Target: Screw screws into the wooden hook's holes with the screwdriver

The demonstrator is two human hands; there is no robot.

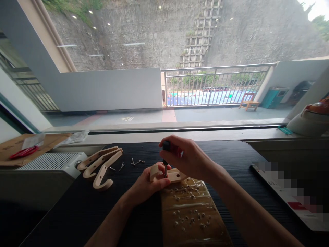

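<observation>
My right hand (183, 156) is closed around the dark handle of a screwdriver (166, 147), which points straight down. Its metal shaft meets a pale wooden hook (176, 176) near the hook's curved end. Fingers of my left hand (149, 180) are wrapped round that curved end, steadying it. Under the hook lies a taped cardboard piece (190, 212) with many small holes in it. Whether a screw sits under the screwdriver's tip is too small to tell. To the left, several more wooden hooks (102, 168) lie together, with loose screws (122, 166) beside them.
All of this is on a black table (138, 219). A white board-like object (285, 197), partly blurred, lies at the right. Red scissors (24, 152) rest on cardboard at the far left, above a white radiator (51, 163). A window with a sill (123, 137) runs behind the table.
</observation>
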